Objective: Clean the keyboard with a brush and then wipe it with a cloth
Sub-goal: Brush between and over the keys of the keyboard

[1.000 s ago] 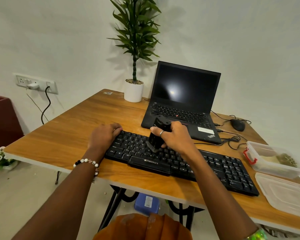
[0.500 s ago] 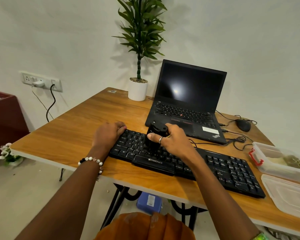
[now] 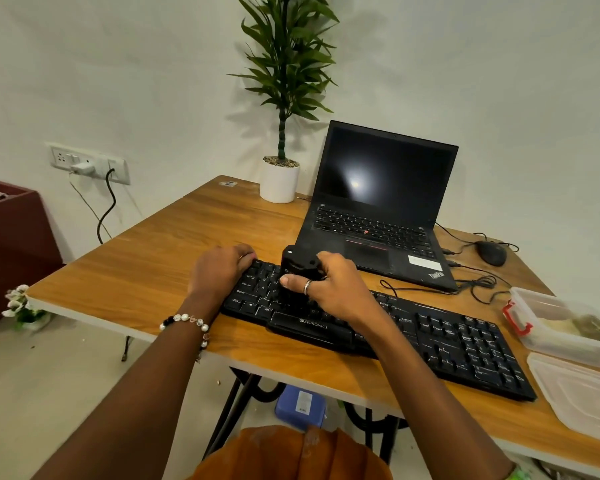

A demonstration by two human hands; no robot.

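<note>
A black keyboard (image 3: 465, 344) lies along the front edge of the wooden table (image 3: 160, 268). My right hand (image 3: 333, 289) grips a black brush (image 3: 297, 268) that stands upright on the left-hand keys, thumb across its front. My left hand (image 3: 219, 271) rests on the keyboard's far left corner, fingers curled over its back edge. The brush bristles are hidden against the dark keys. No cloth is in view.
An open black laptop (image 3: 378, 209) stands behind the keyboard, a white potted plant (image 3: 279, 181) to its left. A mouse (image 3: 492, 252) and cables lie at the back right. A clear container (image 3: 561, 327) and its lid (image 3: 582, 396) sit at the right edge.
My right hand has carried the brush leftward over the keys, closer to my left hand. The left hand has stayed on the corner.
</note>
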